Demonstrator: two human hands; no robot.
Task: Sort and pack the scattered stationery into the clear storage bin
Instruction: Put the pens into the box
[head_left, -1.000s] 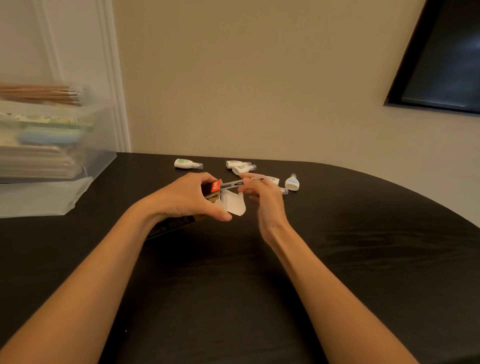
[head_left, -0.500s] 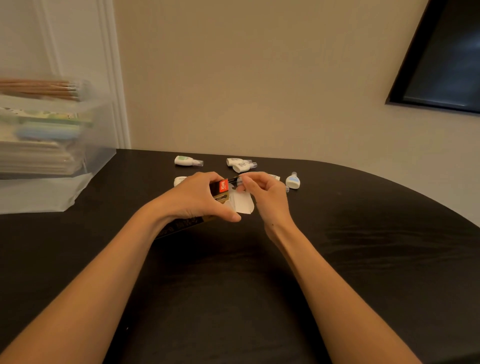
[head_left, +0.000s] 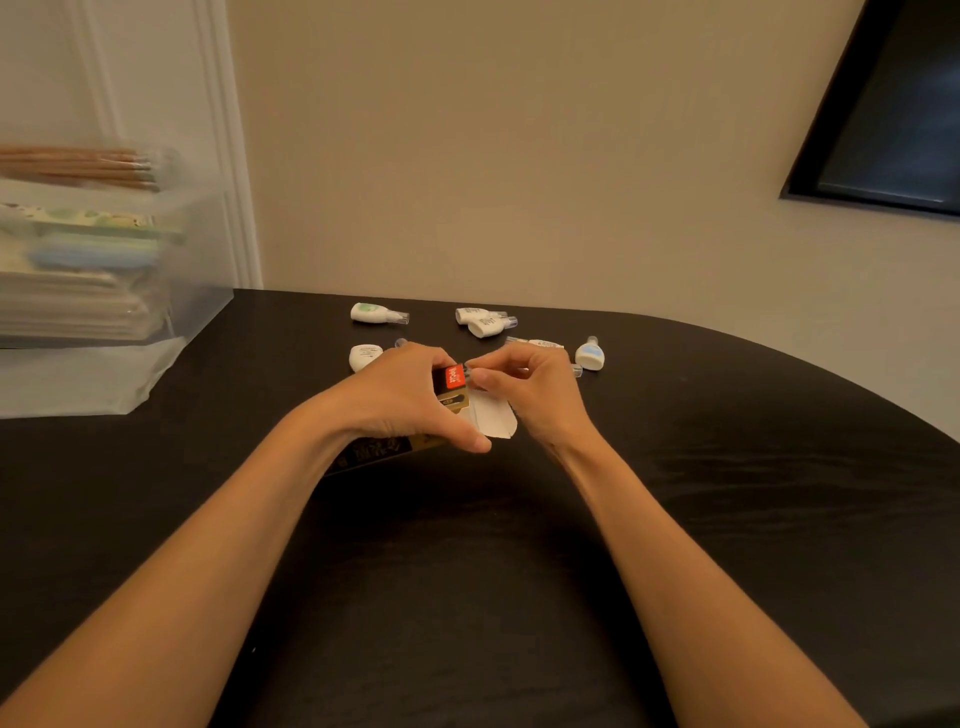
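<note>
My left hand (head_left: 402, 400) grips a long black-and-gold pen box (head_left: 384, 449) with a red label at its open end, its white flap (head_left: 493, 415) hanging open. My right hand (head_left: 535, 389) pinches the end of a pen (head_left: 470, 371) at the box mouth; most of the pen is hidden. Several white correction tapes lie behind my hands: one (head_left: 376, 313) at the back left, a pair (head_left: 483, 321) in the middle, one (head_left: 363, 357) by my left hand and one (head_left: 589, 356) to the right. The clear storage bin (head_left: 197, 291) stands at the far left.
The bin holds stacked notebooks and paper, with a bundle of pencils (head_left: 83, 167) on top. The black table (head_left: 727, 493) curves away at the right, against a beige wall. A dark screen (head_left: 893, 104) hangs at the upper right.
My right hand has pushed the pen leftwards into the box; less of it shows now. Both hands have shifted slightly to the right.
</note>
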